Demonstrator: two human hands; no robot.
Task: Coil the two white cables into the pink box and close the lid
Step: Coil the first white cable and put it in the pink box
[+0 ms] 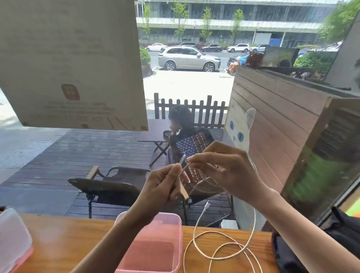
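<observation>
Above the far edge of the wooden desk (56, 242), in the head view, both hands are raised in front of the window glass. The left hand (166, 183) is closed in a pinch on one end of a white cable (199, 182), whose plug tip is seen poking up between the two hands. The right hand (223, 167) is held just beside it, its fingertips (191, 159) pinched on the same cable, which is seen as blurred loops hanging under the palm. A second run of white cable (226, 251) is draped from the right wrist down onto the desk, where it is laid in loose overlapping loops; whether this is the second cable or the rest of the first cannot be told. One plug end (207, 206) is lifted off the desk near its far edge.

The pink box (152, 245) is set open on the desk, directly beneath the left forearm, with the cable loops just beside its right wall. Its inside is bare. A translucent lid with a pink rim (9, 244) is left at the left edge of the frame, well apart from the box. A dark bag (346, 236) is pressed against the desk's right end, close to the loops. Bare desk is left between lid and box
</observation>
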